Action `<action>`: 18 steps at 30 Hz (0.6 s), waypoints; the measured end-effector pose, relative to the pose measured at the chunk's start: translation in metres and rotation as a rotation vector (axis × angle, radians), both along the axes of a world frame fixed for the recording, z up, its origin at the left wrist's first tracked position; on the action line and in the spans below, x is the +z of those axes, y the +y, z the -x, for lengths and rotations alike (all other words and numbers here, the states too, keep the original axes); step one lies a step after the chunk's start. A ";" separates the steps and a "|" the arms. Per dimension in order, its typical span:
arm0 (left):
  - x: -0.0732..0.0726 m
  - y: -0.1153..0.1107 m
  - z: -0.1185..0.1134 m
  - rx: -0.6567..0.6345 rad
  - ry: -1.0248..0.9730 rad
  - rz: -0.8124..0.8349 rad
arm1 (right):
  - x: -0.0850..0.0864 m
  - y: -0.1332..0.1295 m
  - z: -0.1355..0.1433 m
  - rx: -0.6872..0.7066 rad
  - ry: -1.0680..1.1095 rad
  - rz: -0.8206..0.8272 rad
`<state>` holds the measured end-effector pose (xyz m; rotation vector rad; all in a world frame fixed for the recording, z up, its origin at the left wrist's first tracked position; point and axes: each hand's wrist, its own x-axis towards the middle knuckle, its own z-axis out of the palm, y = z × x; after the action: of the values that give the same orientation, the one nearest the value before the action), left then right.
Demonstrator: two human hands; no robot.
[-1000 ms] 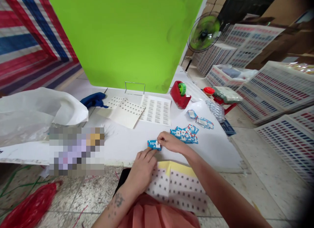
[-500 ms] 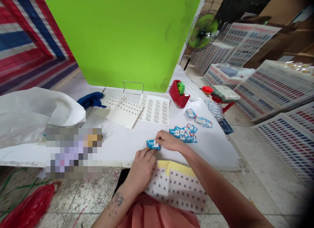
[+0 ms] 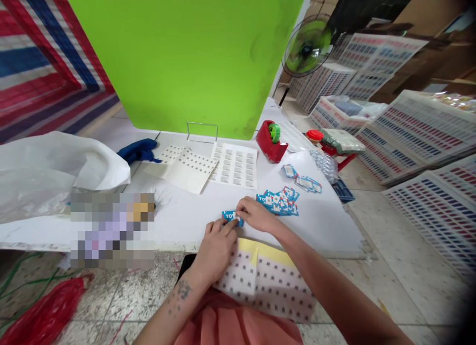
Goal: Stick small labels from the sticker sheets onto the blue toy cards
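Observation:
A small blue card (image 3: 228,216) with white "TO" lettering lies on the white table in front of me. A small white sticker (image 3: 235,215) sits at its right part. My left hand (image 3: 219,243) rests at the card's near edge, fingers apart, with the index fingertip pressing on the sticker. Fingers of my right hand (image 3: 253,213) are pinched together at the sticker's upper right edge. To the right lies a loose pile of similar blue cards (image 3: 278,202), many with white stickers. Across my lap a yellow-edged sticker sheet (image 3: 269,280) hangs below the table edge.
Behind the cards stands a red tape dispenser (image 3: 271,143). More cards (image 3: 307,184) lie face down at right. Label sheets (image 3: 238,166) and a blue cloth-like item (image 3: 137,150) are farther back. A green board (image 3: 186,62) rises behind; plastic crates (image 3: 420,137) stand right.
My left index finger has slid forward and right, onto the sticker on the card. My right hand stays pinched almost in place. The lap sheet has shifted slightly.

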<state>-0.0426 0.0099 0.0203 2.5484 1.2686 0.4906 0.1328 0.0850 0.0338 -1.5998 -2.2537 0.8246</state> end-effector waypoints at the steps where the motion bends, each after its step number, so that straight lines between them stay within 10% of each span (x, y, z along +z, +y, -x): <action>1: 0.002 -0.001 0.001 -0.002 -0.010 -0.005 | 0.001 -0.002 -0.001 -0.008 0.017 -0.010; 10: 0.022 -0.026 0.015 0.016 -0.054 0.043 | 0.013 -0.010 -0.007 -0.048 0.147 -0.087; 18: 0.019 -0.030 0.019 0.038 -0.115 0.136 | 0.011 -0.009 -0.011 -0.202 0.407 0.183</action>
<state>-0.0617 -0.0202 0.0393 2.3537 1.2662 0.5324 0.1441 0.0760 0.0446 -1.5330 -1.7490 1.2010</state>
